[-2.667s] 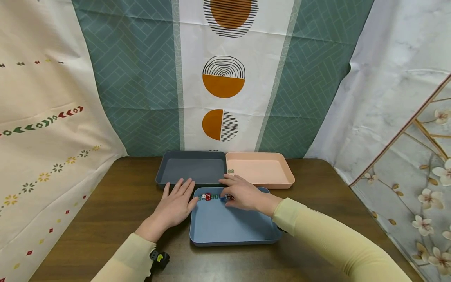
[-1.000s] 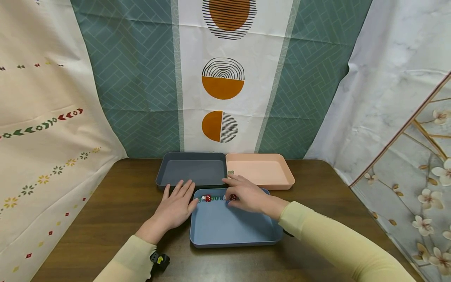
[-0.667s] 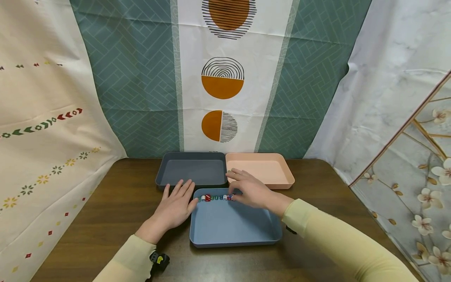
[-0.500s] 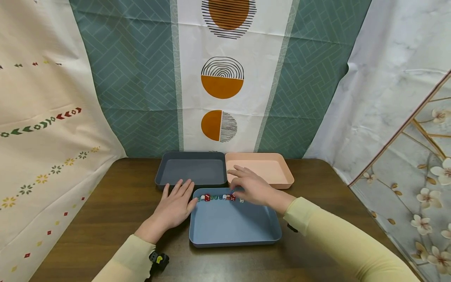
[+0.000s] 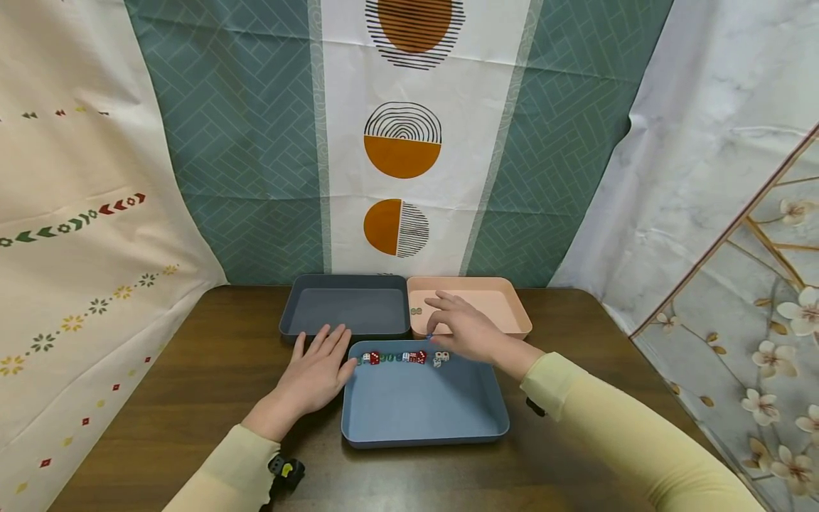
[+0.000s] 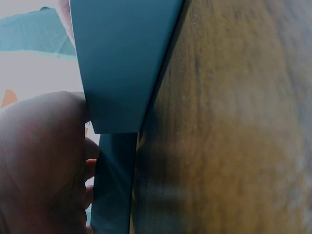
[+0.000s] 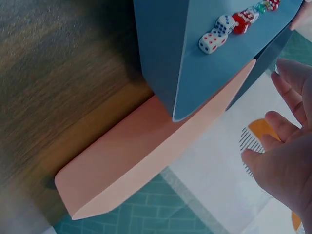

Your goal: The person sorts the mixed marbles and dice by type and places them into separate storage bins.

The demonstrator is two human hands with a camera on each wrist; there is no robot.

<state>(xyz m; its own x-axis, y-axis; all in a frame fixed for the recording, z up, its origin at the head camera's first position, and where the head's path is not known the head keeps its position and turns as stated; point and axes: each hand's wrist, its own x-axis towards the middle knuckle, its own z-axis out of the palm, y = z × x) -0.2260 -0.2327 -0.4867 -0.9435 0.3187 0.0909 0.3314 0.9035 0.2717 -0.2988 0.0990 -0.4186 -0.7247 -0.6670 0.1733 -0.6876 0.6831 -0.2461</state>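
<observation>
Blue, a small piece [image 5: 429, 337] is pinched in the right hand [image 5: 467, 329] near the far rim of the blue tray [image 5: 422, 409], too tiny for me to read its long axis; the left hand [image 5: 316, 375] lies straight-fingered beside that tray. I judge it early: two greenish beads [image 5: 416, 311] sit in the pink tray [image 5: 489, 306], while a left-to-right row of dice and beads [image 5: 413, 358] remains.

The near tray [image 5: 424, 407] and small bead [image 5: 429, 337] are blue, the back-left tray [image 5: 355, 302] dark slate, the back-right tray [image 5: 498, 302] peach. One white die [image 7: 208, 44] has red dots, another die [image 7: 225, 23] blue dots, a red die [image 7: 241, 23] white dots. The worktop [image 5: 198, 355] is brown wood-grain, the sleeve [image 5: 614, 421] pale yellow, the back cloth [image 5: 243, 142] green herringbone.
</observation>
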